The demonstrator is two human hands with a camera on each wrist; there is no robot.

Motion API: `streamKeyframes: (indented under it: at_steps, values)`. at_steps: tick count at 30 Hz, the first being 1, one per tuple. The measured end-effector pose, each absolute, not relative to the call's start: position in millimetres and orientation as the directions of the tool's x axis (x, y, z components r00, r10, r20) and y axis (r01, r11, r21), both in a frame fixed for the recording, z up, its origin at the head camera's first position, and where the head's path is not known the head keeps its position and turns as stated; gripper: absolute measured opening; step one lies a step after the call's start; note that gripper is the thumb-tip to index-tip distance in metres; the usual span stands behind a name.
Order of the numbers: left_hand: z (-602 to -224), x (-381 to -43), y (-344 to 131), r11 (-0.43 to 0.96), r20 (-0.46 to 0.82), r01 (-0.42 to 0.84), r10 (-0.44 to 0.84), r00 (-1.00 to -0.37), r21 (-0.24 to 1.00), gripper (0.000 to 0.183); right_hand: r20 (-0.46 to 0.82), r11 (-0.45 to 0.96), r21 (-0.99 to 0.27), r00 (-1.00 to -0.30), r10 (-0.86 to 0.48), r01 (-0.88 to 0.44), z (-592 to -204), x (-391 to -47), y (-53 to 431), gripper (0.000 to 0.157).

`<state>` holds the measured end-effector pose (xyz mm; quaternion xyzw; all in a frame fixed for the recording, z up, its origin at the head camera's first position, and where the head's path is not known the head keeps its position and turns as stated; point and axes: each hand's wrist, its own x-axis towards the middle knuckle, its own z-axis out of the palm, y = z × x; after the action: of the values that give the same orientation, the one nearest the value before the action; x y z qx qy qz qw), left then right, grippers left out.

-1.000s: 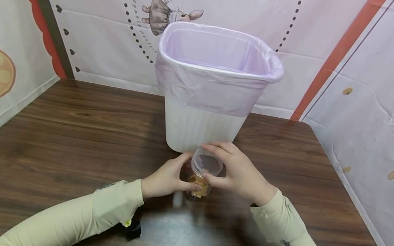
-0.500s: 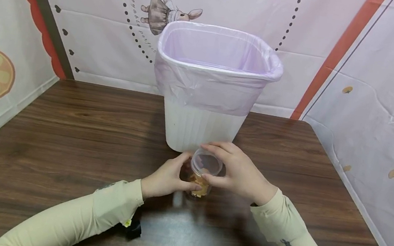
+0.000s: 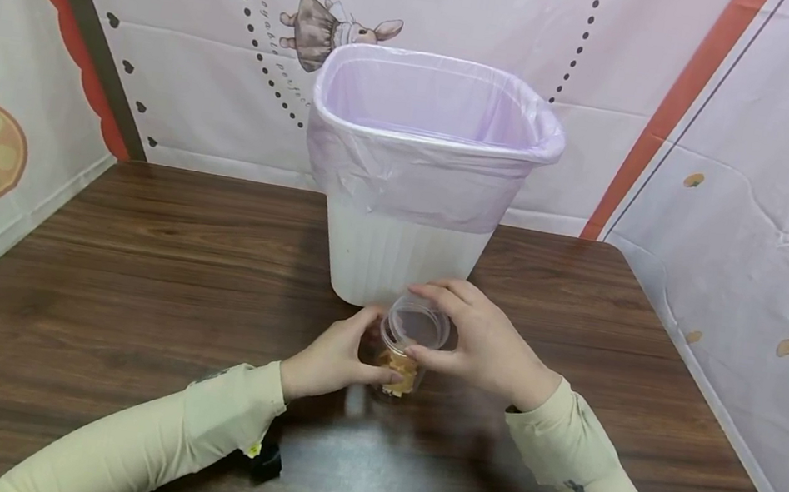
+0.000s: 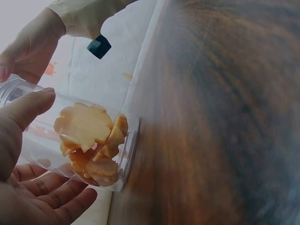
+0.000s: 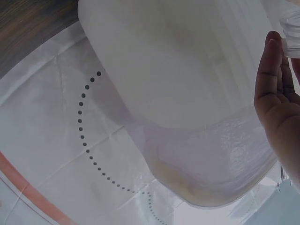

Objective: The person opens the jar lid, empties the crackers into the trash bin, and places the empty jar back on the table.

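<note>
A clear plastic jar (image 3: 388, 371) stands on the table, with several flower-shaped, orange-yellow cookies (image 4: 84, 126) at its bottom. My left hand (image 3: 332, 357) holds the jar's side between thumb and fingers. With thumb and fingertips, my right hand (image 3: 483, 342) grips the clear lid (image 3: 430, 318) by its rim. The lid sits a little askew over the jar's mouth, its ring shifted right of the jar's ring. In the right wrist view, only part of the clear lid (image 5: 291, 37) shows at the fingertips.
Right behind the jar stands a white trash bin (image 3: 401, 255) lined with a pale purple bag (image 3: 418, 182). The brown wood-grain table (image 3: 172, 265) is bounded by printed cloth walls (image 3: 743, 244). A small black object (image 3: 267, 463) is by the left sleeve.
The lid has shifted slightly up and right, so two separate rings now show at the jar's mouth. My right hand moved with it; the left hand and jar have stayed put.
</note>
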<state>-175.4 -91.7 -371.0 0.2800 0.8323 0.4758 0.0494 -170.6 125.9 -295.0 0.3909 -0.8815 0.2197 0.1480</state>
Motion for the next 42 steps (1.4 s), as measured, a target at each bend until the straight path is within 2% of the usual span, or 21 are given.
streamKeyframes:
  at_steps: [14,18,31,42]
  values:
    - [-372.5,-178.2,-90.3,0.39,0.207,0.439,0.51,-0.835,0.809,0.059,0.412,0.644,-0.295,-0.702,-0.581,-0.706,-281.7,-176.8,147.1,0.056]
    - [-372.6,-178.6,-89.7,0.385,0.208,0.436,0.509,-0.836,0.813,0.058,0.387,0.682,-0.293,-0.735,-0.556,-0.67,-278.1,-180.5,157.1,0.056]
    - [-373.2,-179.5,-89.5,0.385,0.2,0.427,0.506,-0.839,0.818,0.059,0.176,0.821,-0.275,-0.865,-0.469,-0.501,-277.0,-190.3,178.8,0.053]
    - [-373.5,-179.4,-88.4,0.379,0.201,0.43,0.512,-0.835,0.82,0.058,0.071,0.834,-0.284,-0.878,-0.473,-0.472,-288.0,-201.8,189.8,0.052]
